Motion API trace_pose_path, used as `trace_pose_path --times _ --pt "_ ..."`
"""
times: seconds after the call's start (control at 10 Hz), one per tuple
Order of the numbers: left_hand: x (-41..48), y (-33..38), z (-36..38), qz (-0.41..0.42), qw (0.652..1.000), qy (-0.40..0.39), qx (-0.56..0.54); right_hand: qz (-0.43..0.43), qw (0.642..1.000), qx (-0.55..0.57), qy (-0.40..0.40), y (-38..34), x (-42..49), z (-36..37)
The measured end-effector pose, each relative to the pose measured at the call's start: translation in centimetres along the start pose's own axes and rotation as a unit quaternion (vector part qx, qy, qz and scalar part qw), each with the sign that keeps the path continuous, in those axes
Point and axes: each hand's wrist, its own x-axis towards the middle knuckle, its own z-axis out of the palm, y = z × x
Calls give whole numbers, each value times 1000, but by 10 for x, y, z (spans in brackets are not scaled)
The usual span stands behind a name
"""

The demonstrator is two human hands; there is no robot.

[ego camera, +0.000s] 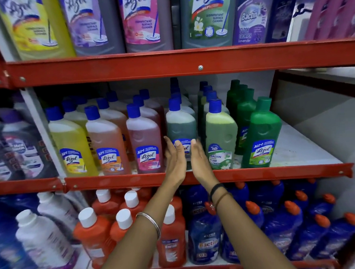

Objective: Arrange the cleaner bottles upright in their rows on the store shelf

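On the middle shelf cleaner bottles stand upright in rows, most with blue caps. The front ones are yellow, orange, pink, grey-green, pale green Bactin and dark green. My left hand and my right hand reach in with flat, spread fingers at the two sides of the grey-green bottle's lower part. The fingertips touch or nearly touch its label. Neither hand closes around it.
Large Lizol and Bactin bottles fill the top shelf. Below, orange bottles with white caps and blue Bactin bottles stand packed. A bare white stretch of shelf lies right of the dark green row. Purple-capped bottles fill the left bay.
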Motion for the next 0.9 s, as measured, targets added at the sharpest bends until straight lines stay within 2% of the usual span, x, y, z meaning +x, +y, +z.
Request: trace_pose_path --times 0.3,0.5,0.7,0.8,0.9 --pt "-16 0 -3 -23 998 -9 56 35 999 32 15 6 -9 -3" --pt "-38 5 -7 -20 999 -15 36 50 999 7 4 14 -15 -4" --pt "-46 15 -13 -34 997 -47 47 38 999 -30 -22 -18 -33 -14" --pt "-47 17 -15 -49 997 -33 51 41 992 -106 -60 -22 -39 -22" --pt "-49 47 -28 21 998 41 30 5 988 -156 -21 -48 -51 -40"
